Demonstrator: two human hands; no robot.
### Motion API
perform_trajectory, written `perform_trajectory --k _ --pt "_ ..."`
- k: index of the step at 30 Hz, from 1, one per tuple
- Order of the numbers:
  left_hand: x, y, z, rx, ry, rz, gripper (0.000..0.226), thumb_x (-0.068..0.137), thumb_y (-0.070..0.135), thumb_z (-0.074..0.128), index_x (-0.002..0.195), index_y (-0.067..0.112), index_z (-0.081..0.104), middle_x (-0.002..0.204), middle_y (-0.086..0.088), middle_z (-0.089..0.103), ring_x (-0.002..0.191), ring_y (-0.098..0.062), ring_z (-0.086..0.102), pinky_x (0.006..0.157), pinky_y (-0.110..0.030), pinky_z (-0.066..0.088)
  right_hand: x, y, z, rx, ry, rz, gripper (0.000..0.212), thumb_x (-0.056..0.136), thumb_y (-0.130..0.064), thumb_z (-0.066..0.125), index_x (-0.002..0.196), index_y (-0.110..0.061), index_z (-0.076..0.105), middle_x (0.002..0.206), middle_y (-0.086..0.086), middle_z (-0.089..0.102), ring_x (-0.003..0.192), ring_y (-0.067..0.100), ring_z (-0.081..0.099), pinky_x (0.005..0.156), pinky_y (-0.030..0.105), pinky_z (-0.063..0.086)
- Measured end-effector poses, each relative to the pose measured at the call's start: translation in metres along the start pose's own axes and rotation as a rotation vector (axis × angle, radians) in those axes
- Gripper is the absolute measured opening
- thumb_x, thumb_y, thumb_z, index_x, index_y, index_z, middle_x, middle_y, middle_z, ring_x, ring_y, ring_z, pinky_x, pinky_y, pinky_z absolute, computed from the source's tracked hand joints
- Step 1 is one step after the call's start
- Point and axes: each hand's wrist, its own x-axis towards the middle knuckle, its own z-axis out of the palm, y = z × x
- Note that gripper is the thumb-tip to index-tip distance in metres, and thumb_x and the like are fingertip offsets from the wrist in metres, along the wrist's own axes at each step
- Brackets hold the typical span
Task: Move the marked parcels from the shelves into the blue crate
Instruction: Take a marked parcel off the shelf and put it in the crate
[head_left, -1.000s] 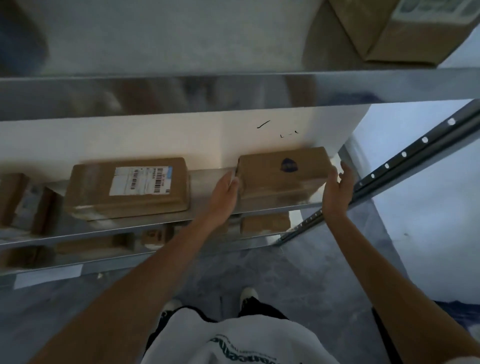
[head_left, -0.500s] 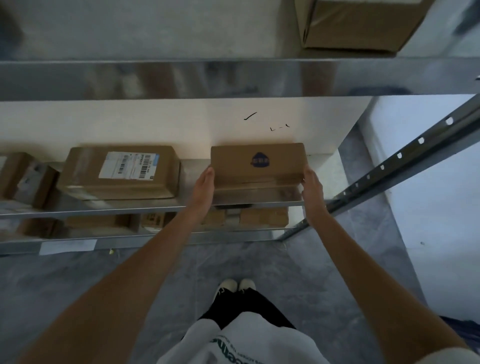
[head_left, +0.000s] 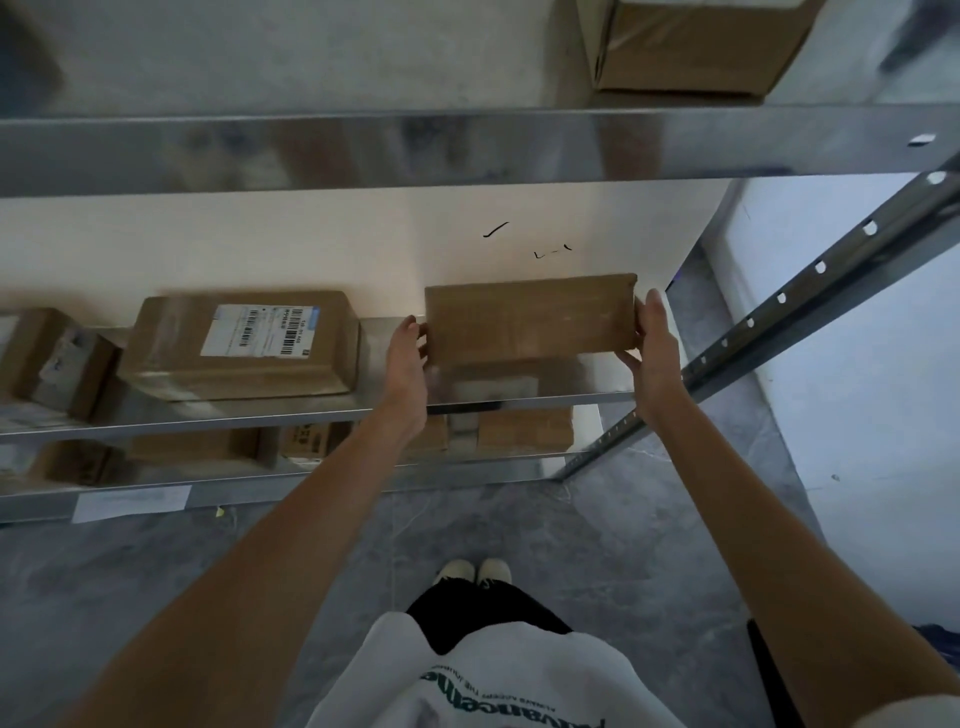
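middle shelf (head_left: 363, 413), right end. a plain brown parcel (head_left: 530, 319) is held between both hands, lifted and tilted so a broad face points at the camera; its lower edge sits just above the shelf surface, where a dim reflection shows. left hand (head_left: 408, 364) grips the left end, fingers curled round the edge. right hand (head_left: 655, 353) grips the right end, thumb on the near face and fingers wrapped behind. no mark shows on the face in view, so the marking cannot be confirmed from here. blue crate: not in view.

step in hand, as judged: draw the parcel clear of the shelf. keep both ends clamped evenly, hold it level, pull straight back toward the body, and stay under the upper shelf beam (head_left: 467, 150) and inside the perforated upright (head_left: 810, 283) on the right. avoid nudging the labelled parcel (head_left: 244, 345) well to the left.

writing: the labelled parcel carries a white shipping label (head_left: 258, 330) with barcodes and a blue strip; text too small to read. a shirt (head_left: 493, 680) at bottom shows green lettering, upside down and partly cut off, unreadable. black scribbles on the back wall (head_left: 311, 249), not legible.
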Motion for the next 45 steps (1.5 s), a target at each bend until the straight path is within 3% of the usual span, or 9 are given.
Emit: perform_trajectory --k 5,11,17,25,30,33,38,41,45 --pt "0.001 0.006 -0.008 0.113 -0.034 0.088 0.03 0.101 0.026 0.035 0.097 0.023 0.065 0.096 0.007 0.071 0.101 -0.011 0.062 0.079 -0.022 0.048 -0.002 -0.001 0.004 -0.045 0.021 0.014 0.059 0.099 -0.06 0.028 0.134 -0.021 0.053 0.13 0.0 0.061 0.117 0.017 0.056 0.107 0.042 0.036" --pt "0.004 0.008 -0.011 0.164 -0.074 0.093 0.034 0.101 0.029 0.034 0.111 0.019 0.066 0.106 0.004 0.069 0.107 -0.012 0.058 0.083 -0.022 0.043 -0.003 0.009 0.012 -0.105 0.031 0.037 0.063 0.097 -0.063 0.027 0.141 -0.023 0.049 0.139 0.004 0.055 0.128 0.024 0.05 0.112 0.046 0.034" --pt "0.005 0.004 -0.014 0.142 -0.064 0.067 0.033 0.098 0.033 0.042 0.116 0.011 0.059 0.118 -0.005 0.064 0.117 -0.02 0.055 0.107 -0.043 0.042 -0.001 0.013 0.01 -0.11 0.051 0.057 0.058 0.098 -0.058 0.034 0.142 -0.022 0.046 0.146 0.0 0.047 0.136 0.022 0.042 0.116 0.046 0.031" --pt "-0.001 0.006 -0.018 0.152 -0.101 -0.11 0.069 0.088 0.065 0.045 0.135 0.016 0.042 0.129 -0.009 0.058 0.116 -0.028 0.056 0.092 -0.05 0.051 -0.006 0.008 0.022 -0.028 0.077 -0.011 0.041 0.098 -0.048 0.044 0.134 -0.031 0.054 0.139 0.001 0.047 0.129 0.02 0.045 0.112 0.047 0.036" --pt "-0.007 0.003 -0.041 0.153 -0.418 -0.396 0.077 0.076 0.083 0.036 0.127 0.03 0.058 0.116 -0.009 0.07 0.109 -0.029 0.062 0.088 -0.046 0.052 -0.009 -0.007 0.028 0.169 0.067 -0.057 0.025 0.097 -0.036 0.051 0.115 -0.025 0.063 0.106 -0.006 0.059 0.099 0.01 0.055 0.091 0.037 0.05" --pt "-0.015 0.001 -0.036 0.293 -0.679 -0.511 0.089 0.071 0.085 0.043 0.127 0.018 0.059 0.119 -0.016 0.068 0.11 -0.035 0.064 0.091 -0.049 0.052 -0.016 -0.011 0.044 0.16 0.019 -0.095 0.024 0.095 -0.033 0.055 0.11 -0.015 0.063 0.09 -0.002 0.058 0.082 0.011 0.057 0.074 0.031 0.051" --pt "-0.037 0.006 -0.002 0.348 -0.745 -0.285 0.066 0.08 0.079 0.043 0.104 0.026 0.073 0.104 -0.018 0.072 0.091 -0.031 0.071 0.077 -0.038 0.057 -0.036 -0.011 0.077 0.231 -0.032 -0.034 0.03 0.087 -0.046 0.062 0.096 -0.018 0.065 0.085 0.006 0.063 0.072 0.019 0.063 0.065 0.034 0.057" --pt "-0.038 0.007 -0.001 0.195 -0.667 -0.208 0.061 0.087 0.068 0.043 0.11 0.019 0.07 0.106 -0.021 0.071 0.087 -0.031 0.071 0.073 -0.037 0.057 -0.045 -0.008 0.086 0.314 -0.108 -0.033 0.054 0.087 -0.054 0.057 0.12 -0.012 0.059 0.106 0.018 0.064 0.087 0.029 0.066 0.08 0.044 0.058" --pt "-0.041 0.014 0.004 0.077 -0.574 -0.092 0.064 0.092 0.056 0.04 0.129 0.007 0.055 0.118 -0.026 0.065 0.106 -0.043 0.063 0.089 -0.051 0.053 -0.056 0.0 0.095 0.282 -0.158 -0.101 0.053 0.093 -0.046 0.055 0.138 -0.018 0.047 0.121 0.012 0.065 0.094 0.019 0.07 0.075 0.029 0.058"
